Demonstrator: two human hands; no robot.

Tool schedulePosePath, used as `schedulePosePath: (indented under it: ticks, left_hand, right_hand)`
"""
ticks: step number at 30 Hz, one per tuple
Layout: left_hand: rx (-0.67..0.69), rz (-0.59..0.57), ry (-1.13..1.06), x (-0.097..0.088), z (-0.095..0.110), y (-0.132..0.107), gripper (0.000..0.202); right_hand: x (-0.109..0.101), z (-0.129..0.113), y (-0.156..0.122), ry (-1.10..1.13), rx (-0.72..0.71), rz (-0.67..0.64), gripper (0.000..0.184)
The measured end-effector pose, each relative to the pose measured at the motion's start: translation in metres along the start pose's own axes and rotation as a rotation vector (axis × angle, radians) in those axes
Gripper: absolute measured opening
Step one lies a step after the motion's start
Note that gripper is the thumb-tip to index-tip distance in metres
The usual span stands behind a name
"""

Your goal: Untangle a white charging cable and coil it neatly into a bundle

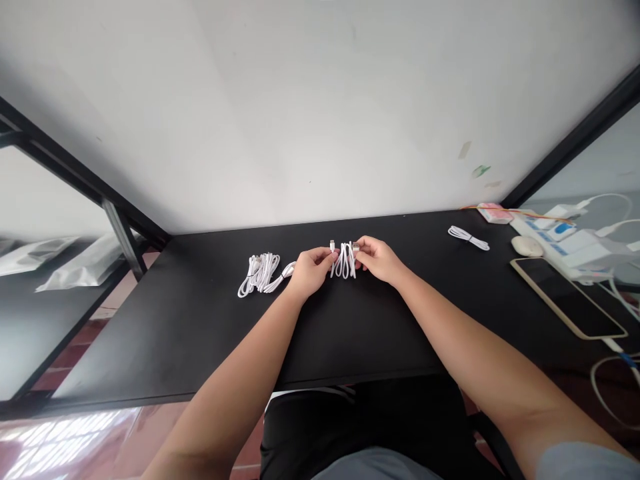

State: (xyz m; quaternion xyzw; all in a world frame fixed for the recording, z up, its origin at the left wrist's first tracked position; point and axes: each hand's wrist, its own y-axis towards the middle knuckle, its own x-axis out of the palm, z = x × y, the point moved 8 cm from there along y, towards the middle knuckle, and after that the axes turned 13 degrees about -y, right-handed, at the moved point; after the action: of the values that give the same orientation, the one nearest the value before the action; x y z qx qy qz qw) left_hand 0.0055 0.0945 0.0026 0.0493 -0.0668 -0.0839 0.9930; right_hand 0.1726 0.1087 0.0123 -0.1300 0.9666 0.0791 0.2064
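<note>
A white USB charging cable (344, 261), folded into loose loops, is held between my two hands above the black table. My left hand (311, 270) pinches it near its small plug, which points upward. At the other side, my right hand (379, 259) grips the cable close to its larger USB plug. Just left of my left hand lies a pile of coiled white cables (260, 272), some bound with dark ties. One more cable from that group runs partly behind my left hand.
To the right lies a single bundled white cable (469, 237). Further right are a phone (567, 297) plugged into a cord, a white rounded object (527, 246), and a power strip (545, 233) with chargers. A white wall (320, 113) rises behind the black table (200, 333).
</note>
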Motion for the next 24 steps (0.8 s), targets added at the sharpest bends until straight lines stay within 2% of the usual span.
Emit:
schedulePosePath:
  ticks: [8,16,20,24]
  left_hand:
    - [-0.009,0.107,-0.048,-0.013,0.000,0.005,0.038]
    - [-0.020,0.219,-0.154,-0.020,0.015,0.000,0.030]
    - [0.033,0.272,-0.164,-0.023,0.024,-0.002,0.025]
    - [0.094,0.390,-0.210,-0.035,0.030,-0.004,0.021]
  right_hand:
    - [-0.027,0.006,0.002,-0.112,-0.015,0.235,0.019]
    - [-0.035,-0.003,0.001,0.025,-0.062,0.266,0.026]
    - [-0.050,-0.001,-0.001,0.125,-0.054,0.400,0.033]
    - [-0.077,0.011,-0.003,0.141,-0.023,0.613,0.034]
